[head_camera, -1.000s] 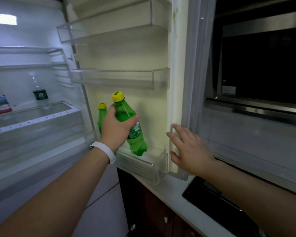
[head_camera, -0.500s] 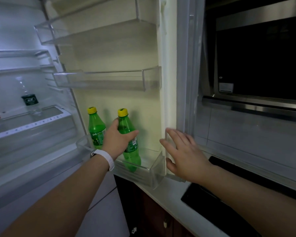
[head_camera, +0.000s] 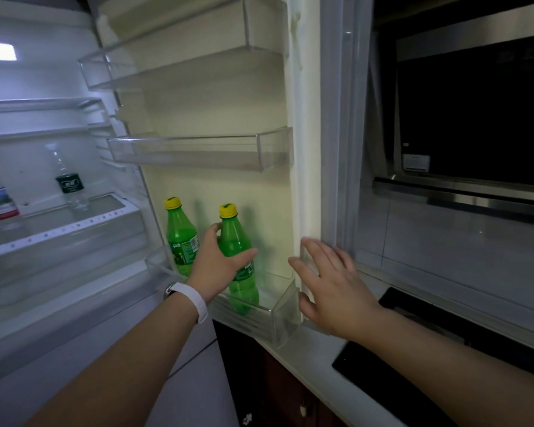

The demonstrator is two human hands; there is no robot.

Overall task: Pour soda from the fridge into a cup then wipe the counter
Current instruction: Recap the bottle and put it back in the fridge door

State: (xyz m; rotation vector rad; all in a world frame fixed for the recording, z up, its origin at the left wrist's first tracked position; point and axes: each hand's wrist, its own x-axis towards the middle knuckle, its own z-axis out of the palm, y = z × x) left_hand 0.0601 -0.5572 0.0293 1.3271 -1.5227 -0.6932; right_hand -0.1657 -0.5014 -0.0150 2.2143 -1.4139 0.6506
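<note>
Dim kitchen light is falling on the open fridge door, where the left hand [head_camera: 221, 266] is now gripping the green plastic yellow-capped soda bottle [head_camera: 235, 257] lowered back into the clear bottom door bin [head_camera: 269, 318], right hand [head_camera: 330, 282] hovering open, pouring seemingly finished.

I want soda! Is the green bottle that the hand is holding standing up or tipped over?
Standing up. The green plastic bottle with the yellow cap sits upright in the clear door bin.
</note>
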